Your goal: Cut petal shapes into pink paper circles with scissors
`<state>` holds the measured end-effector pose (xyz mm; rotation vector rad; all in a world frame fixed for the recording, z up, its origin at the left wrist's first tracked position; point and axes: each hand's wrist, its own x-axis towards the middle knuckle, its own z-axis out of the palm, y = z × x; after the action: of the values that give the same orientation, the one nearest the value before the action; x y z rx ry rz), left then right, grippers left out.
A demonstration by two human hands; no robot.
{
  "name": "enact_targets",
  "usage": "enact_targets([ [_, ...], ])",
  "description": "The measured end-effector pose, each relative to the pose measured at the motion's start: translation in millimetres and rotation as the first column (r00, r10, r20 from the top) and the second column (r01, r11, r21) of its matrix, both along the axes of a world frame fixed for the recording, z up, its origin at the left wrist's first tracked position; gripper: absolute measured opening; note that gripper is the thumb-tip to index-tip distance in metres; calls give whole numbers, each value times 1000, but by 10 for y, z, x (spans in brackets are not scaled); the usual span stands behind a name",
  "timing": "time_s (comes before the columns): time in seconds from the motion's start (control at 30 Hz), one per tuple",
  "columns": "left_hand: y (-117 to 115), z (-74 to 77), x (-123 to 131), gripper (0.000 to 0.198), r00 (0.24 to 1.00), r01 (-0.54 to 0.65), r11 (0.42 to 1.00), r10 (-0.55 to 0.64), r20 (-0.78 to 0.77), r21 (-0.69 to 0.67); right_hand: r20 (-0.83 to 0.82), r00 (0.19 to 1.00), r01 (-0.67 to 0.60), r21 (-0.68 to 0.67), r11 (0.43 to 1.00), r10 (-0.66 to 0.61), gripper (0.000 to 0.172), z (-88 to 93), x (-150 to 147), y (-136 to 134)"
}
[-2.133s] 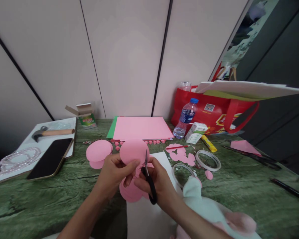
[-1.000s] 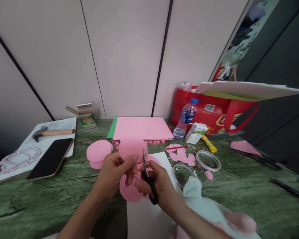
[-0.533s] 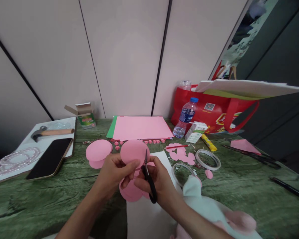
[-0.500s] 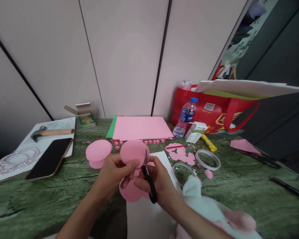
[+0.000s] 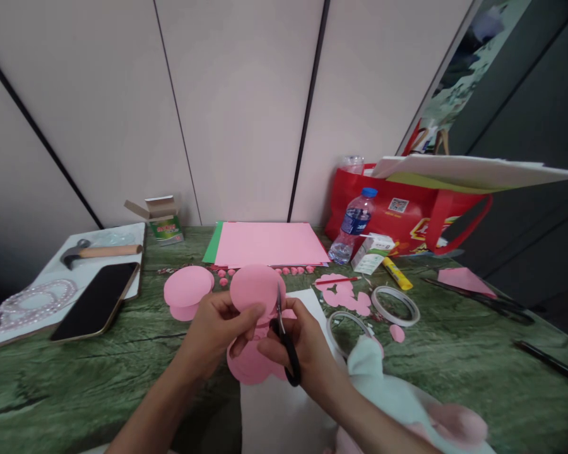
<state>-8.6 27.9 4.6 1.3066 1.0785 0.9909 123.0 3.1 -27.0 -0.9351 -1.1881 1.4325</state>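
Note:
A round pink paper disc (image 5: 254,289) is pinched between the thumb and fingers of my left hand (image 5: 224,331). My right hand (image 5: 305,340) is closed around a pair of scissors (image 5: 289,353) with black handles. Their blades point away from me and overlap the disc's right edge; whether they are cutting cannot be seen. Below my hands, more pink paper circles (image 5: 248,366) lie over a white sheet (image 5: 284,416). Left of my left hand sits a stack of pink discs (image 5: 188,287).
Pink sheets (image 5: 269,243) lie at the back. On the left are a hammer (image 5: 101,252), a phone (image 5: 97,301) and beads (image 5: 28,306). To the right stand a bottle (image 5: 354,227) and a red bag (image 5: 388,217), with tape rolls (image 5: 414,309), a glue stick (image 5: 397,273) and a plush toy (image 5: 397,391) nearer.
The view has shifted very slightly. Both hands keep nearly the same pose, with the disc and the scissors still held.

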Motion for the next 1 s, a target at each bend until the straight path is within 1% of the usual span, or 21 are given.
enact_targets([
  [0.23,16,-19,-13,27,1000,3,1000,-3,-2,20,-25,1000,-11,-18,1000,10,50,-4,12,-3],
  [0.5,28,-37,-34,26,999,-7,1000,6,32,30,36,999,24,-65,998,-22,52,30,7,-3],
  [0.6,19,-17,-28,26,998,-6,1000,5,65,16,62,998,33,-82,996,-28,51,60,2,-6],
  [0.7,7,-4,-17,24,992,32,999,-32,124,0,65,997,38,-89,995,-32,51,82,-6,-15],
  [0.77,3,-4,-14,24,988,47,999,-46,149,-3,49,999,23,-99,995,-18,52,77,-11,-22],
  [0.83,3,-8,-14,24,989,34,999,-34,143,2,34,999,4,-105,994,-1,52,56,-13,-24],
  [0.93,8,-17,-20,27,995,11,1000,-12,101,11,-2,1000,-14,-74,997,14,50,11,-13,-19],
  [1.0,11,-23,-23,26,996,20,1000,-20,89,8,-24,1000,-16,-40,999,15,50,-8,-10,-14],
])
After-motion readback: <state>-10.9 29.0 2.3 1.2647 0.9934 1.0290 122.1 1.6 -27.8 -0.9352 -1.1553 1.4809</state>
